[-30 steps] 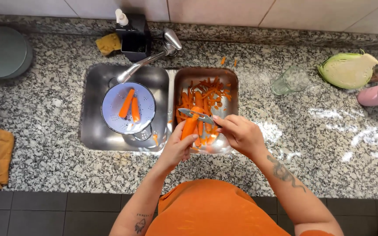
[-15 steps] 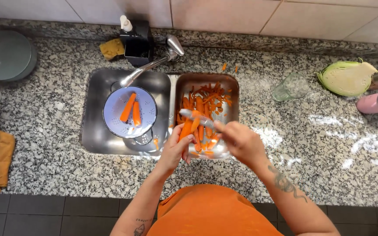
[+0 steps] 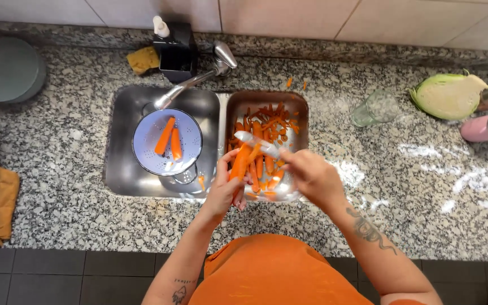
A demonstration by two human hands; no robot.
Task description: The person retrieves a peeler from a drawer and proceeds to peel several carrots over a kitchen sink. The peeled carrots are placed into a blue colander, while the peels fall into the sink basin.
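We note L hand (image 3: 225, 189) pinching carrot (image 3: 239, 162) over sink (image 3: 266, 101); R hand (image 3: 310, 176) gripping peeler (image 3: 256, 143) vs. carrot. Colander (image 3: 166, 142) adjacent.

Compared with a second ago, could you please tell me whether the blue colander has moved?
No. The blue colander sits in the same spot in the left sink basin, its rim under the faucet spout as before.

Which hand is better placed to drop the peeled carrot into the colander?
Left, probably. The left hand already grips the carrot and is nearer the colander; the right hand holds the peeler.
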